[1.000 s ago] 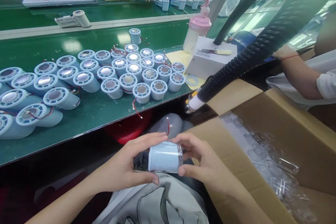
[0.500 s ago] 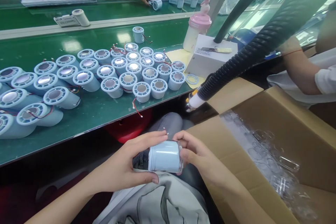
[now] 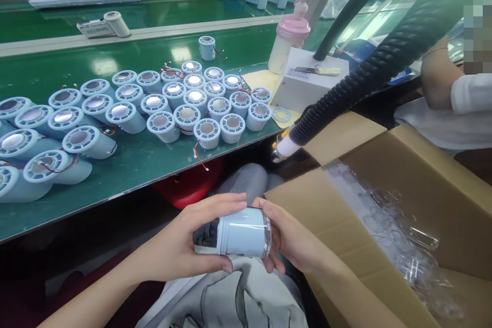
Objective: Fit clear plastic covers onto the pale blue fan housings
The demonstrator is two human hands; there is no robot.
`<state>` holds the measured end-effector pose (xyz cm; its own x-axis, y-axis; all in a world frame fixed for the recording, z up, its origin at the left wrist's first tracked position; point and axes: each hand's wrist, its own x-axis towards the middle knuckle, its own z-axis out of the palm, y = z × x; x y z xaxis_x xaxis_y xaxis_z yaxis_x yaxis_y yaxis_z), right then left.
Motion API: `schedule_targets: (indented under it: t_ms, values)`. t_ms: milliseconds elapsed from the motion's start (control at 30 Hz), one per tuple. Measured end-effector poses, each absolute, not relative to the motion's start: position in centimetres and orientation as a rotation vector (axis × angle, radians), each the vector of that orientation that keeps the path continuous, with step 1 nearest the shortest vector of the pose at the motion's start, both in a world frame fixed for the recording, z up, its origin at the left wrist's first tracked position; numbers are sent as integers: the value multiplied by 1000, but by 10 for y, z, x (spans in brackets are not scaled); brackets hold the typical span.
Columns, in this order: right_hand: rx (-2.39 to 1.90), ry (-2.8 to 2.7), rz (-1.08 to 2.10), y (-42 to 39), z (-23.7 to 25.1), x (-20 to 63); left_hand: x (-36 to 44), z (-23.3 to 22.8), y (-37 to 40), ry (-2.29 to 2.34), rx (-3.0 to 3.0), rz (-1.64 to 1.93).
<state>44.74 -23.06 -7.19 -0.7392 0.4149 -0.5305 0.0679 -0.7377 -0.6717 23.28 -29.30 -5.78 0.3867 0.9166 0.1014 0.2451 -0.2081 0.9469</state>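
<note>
one pale blue cylinder (image 3: 242, 232) is held over the lap, lying on its side, between both hands. the left hand (image 3: 180, 246) is wrapped around its dark end, fingers closed on it; the right hand (image 3: 288, 236) is cupped flat against a clear cap (image 3: 266, 233) at the other end. the cap appears seated or nearly so. many like cylinders (image 3: 184, 102) stand on the green bench (image 3: 146, 164) without clear caps, so most of the work seems left. more clear caps (image 3: 392, 230) lie in the cardboard box (image 3: 430, 184). since half a second ago, the right hand has been moved from pinching the rim to pressing on the end.
</note>
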Motion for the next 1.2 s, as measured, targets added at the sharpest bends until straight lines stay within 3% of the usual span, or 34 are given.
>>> schedule_targets:
  t_ms: [300,467,567,733,800,1033,1200]
  values:
    - [-1109,-792,2833,-229,-70,447,234,-60,-293,1038,1703,882]
    - [-1029,-976,2844,-234,-76,448,235,-55,-294,1078,1630,850]
    - [-1003,-1335,2451,-238,-78,454,238,-50,-295,1120,1421,843]
    - [-560,-2094,1315,-236,-81,468,242,-46,-296,1091,1164,844]
    - [-414,-2174,1166,-235,-81,471,241,-48,-296,1060,1117,821]
    - [-752,-1469,2038,-241,-78,469,234,-50,-293,1035,1279,759]
    - [-836,-1531,2021,-239,-79,469,238,-51,-292,977,1048,732]
